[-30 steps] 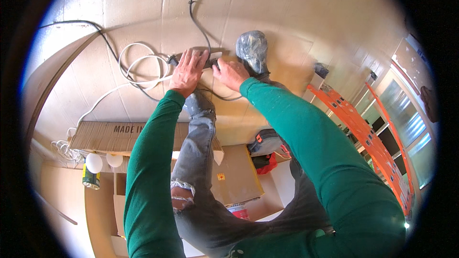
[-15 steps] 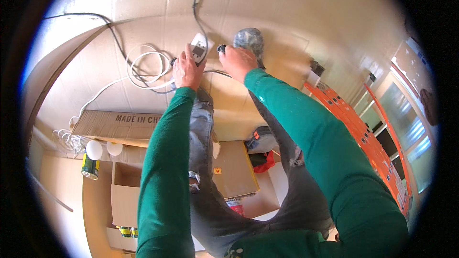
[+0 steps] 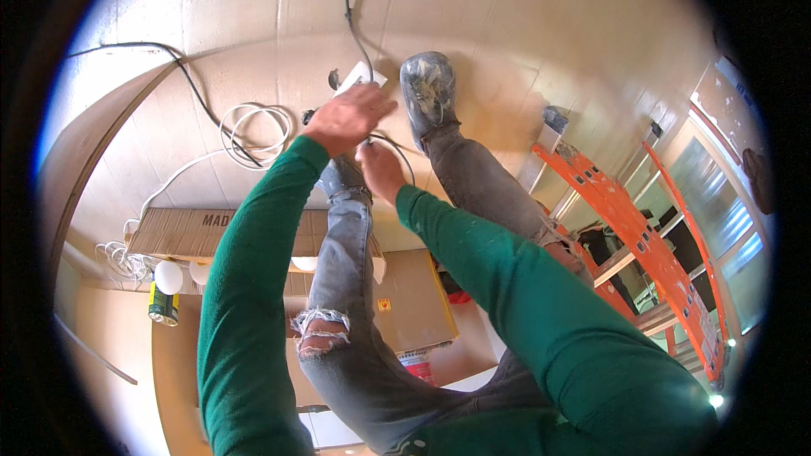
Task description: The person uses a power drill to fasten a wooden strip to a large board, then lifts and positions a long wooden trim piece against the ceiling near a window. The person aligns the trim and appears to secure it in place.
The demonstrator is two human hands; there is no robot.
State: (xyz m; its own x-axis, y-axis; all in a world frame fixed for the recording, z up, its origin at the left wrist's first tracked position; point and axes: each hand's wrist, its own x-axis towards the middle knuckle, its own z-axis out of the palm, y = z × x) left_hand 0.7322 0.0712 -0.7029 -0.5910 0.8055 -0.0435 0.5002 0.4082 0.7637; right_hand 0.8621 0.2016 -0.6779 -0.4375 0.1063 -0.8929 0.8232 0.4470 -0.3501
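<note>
My left hand (image 3: 348,116) reaches across the front of a white socket block (image 3: 359,76), its fingers stretched out and slightly blurred. The hand covers the block's lower part. Just below it, my right hand (image 3: 383,171) is closed around a thin grey cable (image 3: 399,150), which loops out beside the fingers. One black plug (image 3: 334,79) shows at the block's left side, and a second small black piece (image 3: 307,116) is by my left wrist. A dark cord (image 3: 348,17) runs from the block toward the far edge.
A coiled white cable (image 3: 253,131) lies to the left, crossed by a black cord (image 3: 203,97). My shoe (image 3: 428,84) is right of the block. A cardboard box (image 3: 169,232), a shelf unit (image 3: 173,363) and an orange ladder (image 3: 650,245) are around me.
My left hand has let go of the socket block's side and swung across it. My right hand has come down and left, away from the shoe; the black plug it held no longer shows there.
</note>
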